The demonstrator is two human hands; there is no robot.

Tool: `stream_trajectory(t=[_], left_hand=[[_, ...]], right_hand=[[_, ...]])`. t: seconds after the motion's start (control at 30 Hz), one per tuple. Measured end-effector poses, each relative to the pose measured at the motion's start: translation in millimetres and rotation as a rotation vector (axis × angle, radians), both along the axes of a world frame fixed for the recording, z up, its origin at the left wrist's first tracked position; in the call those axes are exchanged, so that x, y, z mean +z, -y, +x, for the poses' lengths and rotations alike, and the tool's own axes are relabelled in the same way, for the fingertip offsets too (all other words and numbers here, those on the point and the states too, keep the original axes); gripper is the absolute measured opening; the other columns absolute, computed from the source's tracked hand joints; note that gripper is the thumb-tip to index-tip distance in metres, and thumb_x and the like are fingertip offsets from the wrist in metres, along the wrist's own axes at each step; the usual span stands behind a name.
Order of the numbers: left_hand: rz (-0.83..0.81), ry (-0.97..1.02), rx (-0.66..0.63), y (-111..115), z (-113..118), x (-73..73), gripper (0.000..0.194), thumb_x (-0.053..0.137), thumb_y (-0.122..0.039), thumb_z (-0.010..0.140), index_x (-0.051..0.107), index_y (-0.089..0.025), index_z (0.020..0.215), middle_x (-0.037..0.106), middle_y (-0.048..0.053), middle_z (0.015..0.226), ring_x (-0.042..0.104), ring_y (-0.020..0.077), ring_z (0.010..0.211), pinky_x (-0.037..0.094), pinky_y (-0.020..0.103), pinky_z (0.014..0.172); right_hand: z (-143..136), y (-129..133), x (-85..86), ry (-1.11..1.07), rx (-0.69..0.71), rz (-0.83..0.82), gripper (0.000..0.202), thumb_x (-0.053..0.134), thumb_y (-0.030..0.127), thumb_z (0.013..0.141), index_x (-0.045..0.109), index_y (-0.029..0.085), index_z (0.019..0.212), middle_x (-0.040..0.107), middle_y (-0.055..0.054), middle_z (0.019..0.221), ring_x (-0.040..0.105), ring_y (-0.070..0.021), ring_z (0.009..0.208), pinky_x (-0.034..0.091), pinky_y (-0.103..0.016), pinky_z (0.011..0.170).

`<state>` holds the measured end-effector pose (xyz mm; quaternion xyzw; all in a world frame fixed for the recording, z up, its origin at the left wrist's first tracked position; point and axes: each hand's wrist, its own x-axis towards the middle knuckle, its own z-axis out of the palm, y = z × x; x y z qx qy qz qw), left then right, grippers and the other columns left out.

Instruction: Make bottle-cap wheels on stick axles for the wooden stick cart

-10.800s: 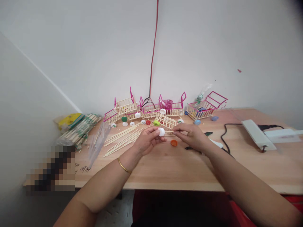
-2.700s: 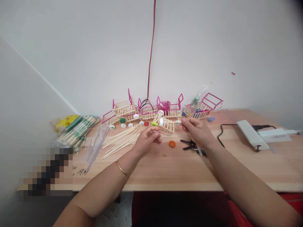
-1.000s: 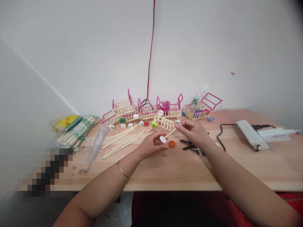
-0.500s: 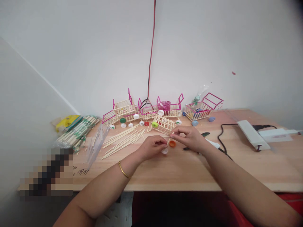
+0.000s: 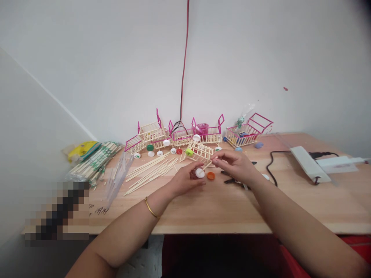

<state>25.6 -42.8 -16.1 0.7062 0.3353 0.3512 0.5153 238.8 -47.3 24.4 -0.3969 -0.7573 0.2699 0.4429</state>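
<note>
Between the fingers of my left hand (image 5: 185, 178) is a white bottle cap (image 5: 199, 173), its round face turned toward me. My right hand (image 5: 232, 165) pinches a short pale wooden stick (image 5: 207, 166), whose lower end reaches the cap; whether it is fixed there I cannot tell. An orange bottle cap (image 5: 210, 176) lies on the table just below the stick. Right behind my hands rests a small tilted cart frame of sticks (image 5: 200, 151) with a yellow-green cap (image 5: 189, 152) as a wheel.
Several stick carts with magenta trim (image 5: 182, 137) line the wall, one more cart (image 5: 245, 135) at right. Loose sticks (image 5: 152, 173) and a bagged bundle of chopsticks (image 5: 97, 162) lie left. A black-handled tool (image 5: 230, 180) is by my right wrist; a white power strip (image 5: 310, 165) sits right.
The white cap has come up into my left fingers and turned its face to me. My right hand has shifted slightly right, still holding the stick, which now meets the cap.
</note>
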Motion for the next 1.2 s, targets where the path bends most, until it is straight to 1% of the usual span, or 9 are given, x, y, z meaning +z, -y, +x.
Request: stream_trajectory(t=[0.13,0.23,0.33,0.47,0.7,0.93,1.0,1.1,1.2], left_hand=[[-0.042,0.106,0.069,0.0,-2.1,4.2,0.048,0.075,-0.024,0.067,0.057,-0.017,0.111,0.064,0.005,0.092,0.061,0.0176,0.086,0.048,0.031,0.078],[-0.062,0.233,0.129,-0.2,-3.9,7.2,0.039,0.076,-0.026,0.069,0.058,-0.018,0.103,0.063,0.002,0.086,0.061,0.0141,0.080,0.048,0.028,0.075],[-0.084,0.337,0.180,-1.4,-4.4,7.8,0.039,0.077,-0.025,0.067,0.058,-0.018,0.100,0.060,0.000,0.084,0.060,0.0112,0.075,0.049,0.025,0.073],[-0.116,0.418,0.191,-2.8,-3.1,7.4,0.041,0.078,-0.023,0.066,0.056,-0.018,0.100,0.059,-0.003,0.079,0.060,0.0098,0.071,0.050,0.024,0.071],[-0.114,0.383,0.120,-0.2,-0.4,8.2,0.030,0.078,-0.026,0.066,0.060,-0.013,0.085,0.063,-0.001,0.071,0.061,0.0108,0.066,0.050,0.026,0.069],[-0.125,0.254,0.022,4.1,2.2,7.7,0.029,0.074,-0.034,0.072,0.062,-0.011,0.085,0.066,0.003,0.068,0.063,0.0134,0.066,0.050,0.028,0.069],[-0.118,0.259,0.033,3.2,1.6,7.4,0.029,0.071,-0.037,0.075,0.062,-0.011,0.084,0.065,0.004,0.070,0.063,0.0133,0.068,0.051,0.029,0.071],[-0.077,0.246,0.100,0.0,0.0,5.7,0.030,0.065,-0.040,0.079,0.061,-0.011,0.082,0.065,0.005,0.073,0.064,0.0135,0.069,0.052,0.030,0.073],[-0.043,0.222,0.134,-2.1,-0.2,3.6,0.032,0.061,-0.043,0.082,0.059,-0.011,0.084,0.065,0.006,0.076,0.065,0.0141,0.070,0.054,0.030,0.072]], right_hand=[[3.4,-2.7,-0.4,-0.051,0.036,-0.051,0.019,0.060,0.038,0.083,0.064,0.019,0.087,0.063,-0.002,0.077,0.055,-0.0141,0.067,0.044,-0.027,0.062],[3.9,-3.4,0.7,0.022,0.031,-0.031,0.019,0.061,0.037,0.082,0.064,0.019,0.083,0.064,-0.003,0.080,0.056,-0.0150,0.070,0.045,-0.028,0.065],[1.3,-1.7,1.2,0.130,0.067,-0.031,0.017,0.060,0.036,0.082,0.065,0.019,0.082,0.066,-0.004,0.081,0.059,-0.0161,0.074,0.046,-0.029,0.070],[-3.4,1.7,0.5,0.231,0.194,-0.119,0.018,0.056,0.036,0.084,0.064,0.019,0.087,0.068,-0.003,0.080,0.062,-0.0164,0.074,0.047,-0.029,0.072],[-4.2,3.0,2.0,0.307,0.241,-0.158,0.022,0.055,0.039,0.085,0.065,0.019,0.084,0.067,-0.002,0.074,0.059,-0.0152,0.070,0.045,-0.027,0.067],[-5.0,4.7,4.4,0.322,0.307,-0.156,0.025,0.055,0.040,0.085,0.066,0.018,0.086,0.068,-0.002,0.078,0.059,-0.0146,0.072,0.044,-0.025,0.066],[-4.2,3.5,4.3,0.319,0.276,-0.150,0.026,0.053,0.040,0.086,0.066,0.018,0.085,0.067,-0.002,0.076,0.059,-0.0149,0.071,0.044,-0.025,0.067],[-2.4,0.0,2.7,0.334,0.154,-0.084,0.026,0.050,0.037,0.088,0.067,0.018,0.088,0.069,-0.004,0.079,0.060,-0.0162,0.074,0.044,-0.027,0.070],[-1.4,-3.2,-1.5,0.447,0.061,-0.034,0.023,0.051,0.032,0.086,0.068,0.018,0.092,0.070,-0.005,0.083,0.061,-0.0176,0.075,0.044,-0.028,0.070]])
